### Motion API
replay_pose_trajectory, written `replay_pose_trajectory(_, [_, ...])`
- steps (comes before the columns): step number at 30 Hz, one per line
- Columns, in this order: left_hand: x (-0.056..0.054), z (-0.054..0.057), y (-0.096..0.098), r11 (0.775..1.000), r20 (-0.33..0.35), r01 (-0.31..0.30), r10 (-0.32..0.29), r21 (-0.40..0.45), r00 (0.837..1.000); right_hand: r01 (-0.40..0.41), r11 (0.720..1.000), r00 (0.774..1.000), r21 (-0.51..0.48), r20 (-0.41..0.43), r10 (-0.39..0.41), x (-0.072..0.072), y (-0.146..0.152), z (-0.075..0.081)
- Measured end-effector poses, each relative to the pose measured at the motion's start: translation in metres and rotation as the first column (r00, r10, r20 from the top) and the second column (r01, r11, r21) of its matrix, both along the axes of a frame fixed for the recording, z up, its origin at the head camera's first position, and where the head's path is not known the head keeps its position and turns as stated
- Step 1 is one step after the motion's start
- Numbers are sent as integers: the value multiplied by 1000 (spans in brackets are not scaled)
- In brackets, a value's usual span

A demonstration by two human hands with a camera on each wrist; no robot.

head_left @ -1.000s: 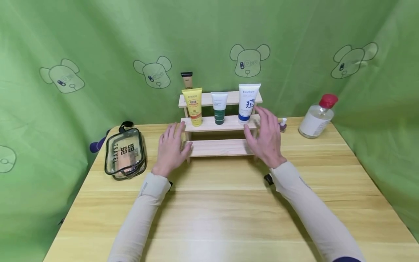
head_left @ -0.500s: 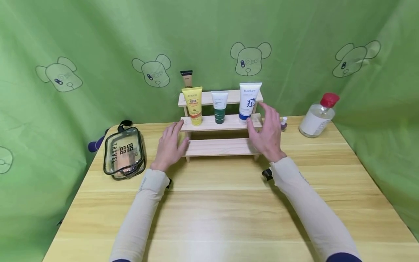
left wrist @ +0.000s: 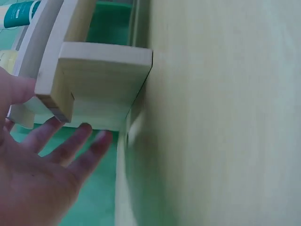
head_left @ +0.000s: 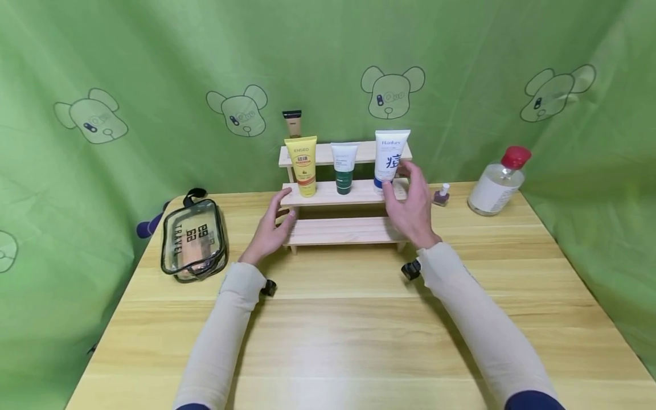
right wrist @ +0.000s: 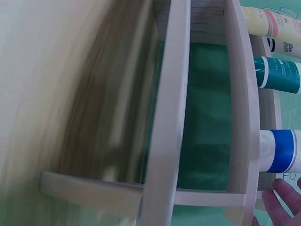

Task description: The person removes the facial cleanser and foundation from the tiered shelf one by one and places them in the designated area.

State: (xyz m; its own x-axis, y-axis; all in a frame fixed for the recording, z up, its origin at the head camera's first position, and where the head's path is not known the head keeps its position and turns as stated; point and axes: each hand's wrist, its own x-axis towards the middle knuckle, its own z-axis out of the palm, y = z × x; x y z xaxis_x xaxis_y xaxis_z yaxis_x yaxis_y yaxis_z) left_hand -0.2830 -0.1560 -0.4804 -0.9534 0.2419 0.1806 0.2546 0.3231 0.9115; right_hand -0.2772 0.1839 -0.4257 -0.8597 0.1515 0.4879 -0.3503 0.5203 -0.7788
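Now seemingly mid-adjustment, frames the wooden rack [head_left: 343,230] with relaxed, empty left hand [head_left: 271,228] at its left edge and equally loose right hand [head_left: 411,208] beside the white tube [head_left: 389,154] near the middle shelf's [head_left: 363,192] right edge, probably needing a gentle pinch next.

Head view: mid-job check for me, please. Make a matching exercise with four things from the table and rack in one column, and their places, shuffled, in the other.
Things
1. yellow tube
2. travel pouch
3. red-capped bottle
4. blue-and-white tube

Places
A. table, right of the rack
B. middle shelf, beside the right hand
C. table, left of the rack
D. middle shelf, left end

Pairs: 1-D, 2-C, 3-A, 4-B
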Motion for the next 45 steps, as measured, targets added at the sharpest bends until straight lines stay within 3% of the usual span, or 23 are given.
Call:
replay_pose_trajectory(5, [-2,-3,5,994,28,-7,4,105,1000,-41,998,999,-48,15,41,-5,-2,4])
replay_pose_trajectory(11, [-3,-3,6,989,18,-19,17,147,1000,-71,994,996,-78,43,75,-9,-3,9])
replay_pose_trajectory(16, [-3,-4,7,984,7,-16,15,176,1000,-176,969,974,-176,111,197,-12,2,15])
replay_pose_trajectory(20, [-4,-5,6,986,7,-15,14,165,1000,-208,956,955,-209,168,244,-12,9,17])
replay_pose_trajectory(28, [-3,-9,6,988,9,-20,19,153,1000,-203,961,955,-185,180,237,-6,14,15])
replay_pose_trajectory(39, [-2,-9,2,989,25,-12,8,148,1000,-132,979,985,-158,90,147,22,43,10])
replay_pose_trajectory(45, [-3,-8,2,988,21,0,-3,157,1000,-130,981,982,-143,118,148,34,53,8])
